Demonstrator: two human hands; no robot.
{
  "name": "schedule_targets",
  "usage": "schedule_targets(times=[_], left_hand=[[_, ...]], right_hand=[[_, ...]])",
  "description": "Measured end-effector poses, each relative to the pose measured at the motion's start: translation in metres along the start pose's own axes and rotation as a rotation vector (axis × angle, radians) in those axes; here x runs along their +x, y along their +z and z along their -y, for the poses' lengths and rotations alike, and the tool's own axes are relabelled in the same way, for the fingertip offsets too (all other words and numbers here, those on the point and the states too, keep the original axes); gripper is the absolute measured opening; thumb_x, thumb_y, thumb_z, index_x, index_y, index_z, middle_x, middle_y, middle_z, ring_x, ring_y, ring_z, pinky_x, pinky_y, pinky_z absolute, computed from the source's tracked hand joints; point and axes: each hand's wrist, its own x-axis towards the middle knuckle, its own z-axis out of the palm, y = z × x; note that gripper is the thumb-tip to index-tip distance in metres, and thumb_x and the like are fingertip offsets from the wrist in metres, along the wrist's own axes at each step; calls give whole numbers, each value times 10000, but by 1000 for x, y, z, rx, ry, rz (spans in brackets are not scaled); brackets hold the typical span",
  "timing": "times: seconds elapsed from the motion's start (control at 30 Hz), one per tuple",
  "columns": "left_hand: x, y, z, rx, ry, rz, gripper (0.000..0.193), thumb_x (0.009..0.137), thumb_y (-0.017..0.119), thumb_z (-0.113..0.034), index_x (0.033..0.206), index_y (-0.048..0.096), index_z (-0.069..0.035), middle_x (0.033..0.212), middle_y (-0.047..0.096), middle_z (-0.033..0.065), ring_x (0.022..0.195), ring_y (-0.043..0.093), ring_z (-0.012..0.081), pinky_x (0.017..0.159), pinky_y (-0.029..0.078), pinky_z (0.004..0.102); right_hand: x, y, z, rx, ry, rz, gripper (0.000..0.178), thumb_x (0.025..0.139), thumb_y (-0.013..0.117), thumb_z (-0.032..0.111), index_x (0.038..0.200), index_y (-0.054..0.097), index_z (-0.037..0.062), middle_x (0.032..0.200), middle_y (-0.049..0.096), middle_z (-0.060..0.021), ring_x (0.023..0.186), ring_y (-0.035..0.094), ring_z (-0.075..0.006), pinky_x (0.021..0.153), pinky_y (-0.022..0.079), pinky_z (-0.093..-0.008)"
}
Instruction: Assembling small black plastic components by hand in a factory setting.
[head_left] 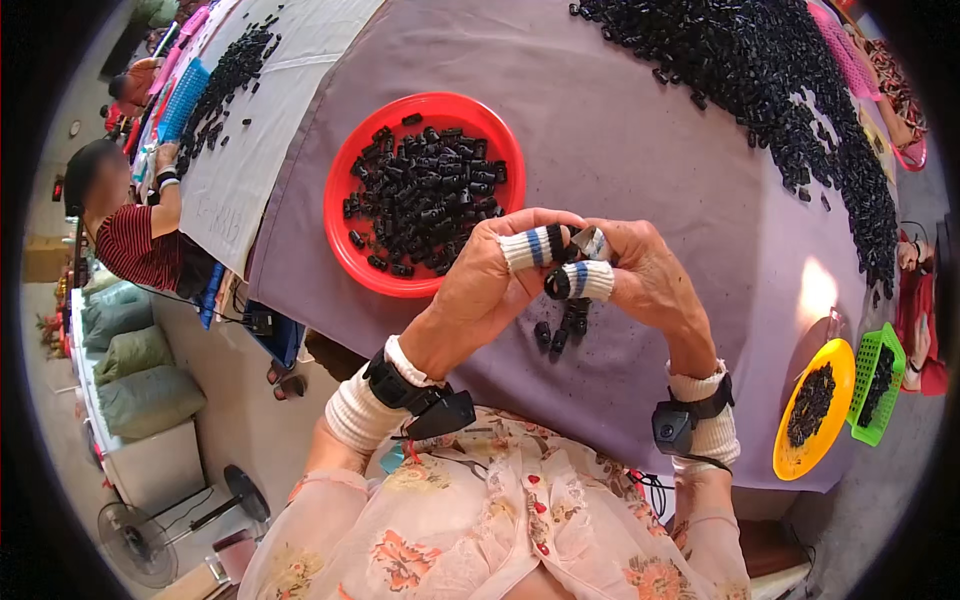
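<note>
My left hand (478, 280) and my right hand (655, 278) meet over the table, fingers bent and pinched together. White knit finger sleeves with blue and black stripes cover some fingertips. A small black plastic part (571, 250) sits in my left fingertips. Between my right thumb and fingers shows a small silvery, blade-like piece (592, 243), partly hidden. Just under the hands lie several loose black parts (560, 332) on the cloth. Ahead and to the left, a round red basin (341, 240) holds a heap of similar short black parts (430, 190).
A purple-grey cloth (690, 190) covers the table. A big heap of black parts (740, 85) spreads across its far right. Near the right edge are a yellow plate (830, 437) and a green basket (864, 432), both holding black bits. A person (145, 245) works at the left.
</note>
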Motion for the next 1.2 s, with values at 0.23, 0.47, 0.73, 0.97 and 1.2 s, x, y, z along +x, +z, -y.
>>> schedule_targets(times=[0.23,0.47,0.73,0.97,1.2], left_hand=[[0,3,-3,18,-10,-39,219,880,535,-113,1049,560,25,969,618,105,869,613,158,784,510,293],[0,6,-3,-41,-28,-45,201,890,504,-102,1043,555,18,952,611,98,832,608,144,763,514,281],[0,2,-2,-49,-18,-38,201,894,485,-90,1048,548,23,956,609,105,833,607,151,768,514,282],[-1,2,-2,-67,-16,-16,210,899,471,-89,1052,546,33,967,609,115,861,609,163,787,514,298],[-1,1,-1,-26,-10,-45,244,869,545,-124,1066,547,20,955,616,94,847,615,146,755,515,274]], right_hand=[[1,1,6,-73,20,12,324,722,725,284,814,613,-6,534,440,21,513,379,-56,452,325,-255],[4,-6,4,-151,8,-46,369,644,744,336,695,558,21,552,481,-7,523,425,-100,474,353,-278],[5,-4,-1,-139,30,-33,374,642,746,349,706,573,25,562,490,-16,530,433,-101,475,357,-276],[4,-2,-3,-107,36,-23,377,659,744,348,719,579,14,561,481,-9,530,428,-87,468,355,-271],[2,3,-5,-48,8,-17,342,705,728,317,726,583,9,554,483,-9,531,418,-72,464,354,-262]])
